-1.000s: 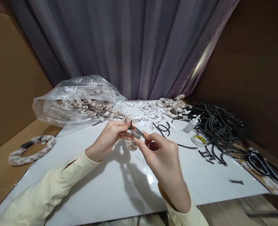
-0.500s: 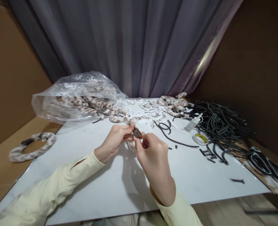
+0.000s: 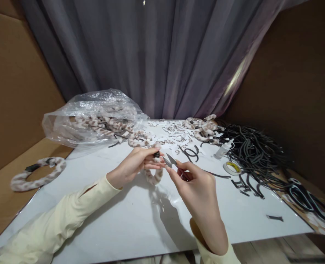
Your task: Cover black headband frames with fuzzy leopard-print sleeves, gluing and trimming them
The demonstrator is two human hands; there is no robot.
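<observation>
Snips point(image 3: 170, 160), one pair: gripped in the fingers of the right hand point(image 3: 198, 187), blades parted; best worked tips-first, clear of the left fingertips, ring steady. Ring point(image 3: 153, 179), one: pinched by the left hand's point(image 3: 132, 165) fingers, above the table point(image 3: 118, 227); fluffy, white, brown-patched, black band point(image 3: 157, 154) near the thumb.

White table point(image 3: 118, 227) | plastic bag point(image 3: 59, 128) | scraps point(image 3: 174, 129) | spotted fuzzy rings point(image 3: 205, 128) | bottle point(image 3: 223, 150) | tape roll point(image 3: 229, 169) | black cords point(image 3: 250, 148)
</observation>
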